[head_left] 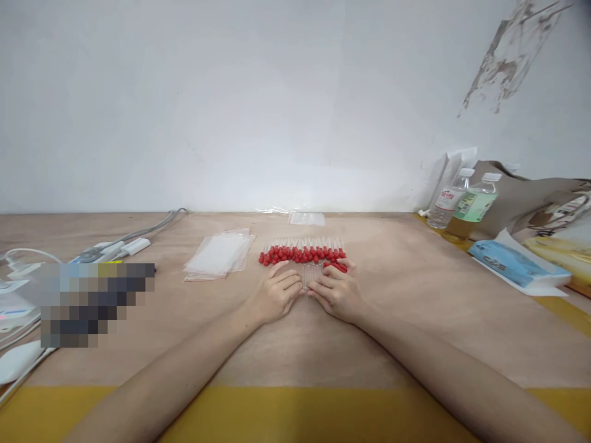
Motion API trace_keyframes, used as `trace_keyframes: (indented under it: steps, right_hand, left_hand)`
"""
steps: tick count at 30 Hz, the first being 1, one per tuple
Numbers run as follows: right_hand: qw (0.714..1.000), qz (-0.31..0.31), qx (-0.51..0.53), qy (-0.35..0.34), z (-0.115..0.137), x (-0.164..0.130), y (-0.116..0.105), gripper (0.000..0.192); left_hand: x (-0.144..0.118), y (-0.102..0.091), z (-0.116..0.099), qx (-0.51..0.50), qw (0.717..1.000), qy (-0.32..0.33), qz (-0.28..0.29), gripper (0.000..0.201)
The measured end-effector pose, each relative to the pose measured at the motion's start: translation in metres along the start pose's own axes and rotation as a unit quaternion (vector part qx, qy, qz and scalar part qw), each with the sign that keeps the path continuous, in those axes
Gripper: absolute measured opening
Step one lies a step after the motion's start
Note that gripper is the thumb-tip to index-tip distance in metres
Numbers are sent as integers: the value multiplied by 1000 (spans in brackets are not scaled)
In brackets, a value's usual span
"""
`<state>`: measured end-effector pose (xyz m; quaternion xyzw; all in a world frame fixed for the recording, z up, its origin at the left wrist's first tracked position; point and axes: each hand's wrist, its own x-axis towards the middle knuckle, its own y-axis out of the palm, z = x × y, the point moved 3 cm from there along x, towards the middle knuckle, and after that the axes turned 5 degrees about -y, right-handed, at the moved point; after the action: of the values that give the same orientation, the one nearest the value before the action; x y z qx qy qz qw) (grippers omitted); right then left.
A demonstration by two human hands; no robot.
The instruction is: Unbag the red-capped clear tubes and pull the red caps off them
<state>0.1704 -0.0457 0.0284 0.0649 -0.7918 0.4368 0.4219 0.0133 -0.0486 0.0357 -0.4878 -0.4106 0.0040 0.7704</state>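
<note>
A row of small clear droppers with red rubber bulbs (302, 253) lies on the brown table (397, 307), pointing toward the wall. My left hand (276, 296) rests palm down just in front of the row, fingers lightly curled on a few clear tubes (310, 274). My right hand (336, 291) lies beside it, fingertips almost meeting the left, and holds several red-bulbed droppers (337, 266) at the row's right end. A stack of clear plastic bags (219, 255) lies to the left of the row.
Another clear bag (306, 218) lies by the wall. Two water bottles (462, 202), a brown paper bag (521, 194) and a blue packet (512, 261) stand at the right. Cables and a white power strip (113, 249) lie at the left. The table's front edge is yellow (295, 412).
</note>
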Motion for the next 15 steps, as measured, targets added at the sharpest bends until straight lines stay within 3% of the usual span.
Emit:
trace_keyframes:
  steps: [8,15]
  right_hand:
    - [997,-28,-55,-49,1,-3,-6,13]
    - [980,-82,-121,-133,-2,-10,-11,15]
  left_hand:
    - [-2,-2,-3,-49,999,-12,-4,12]
    - [-4,-2,-2,-98,995,-37,0,14]
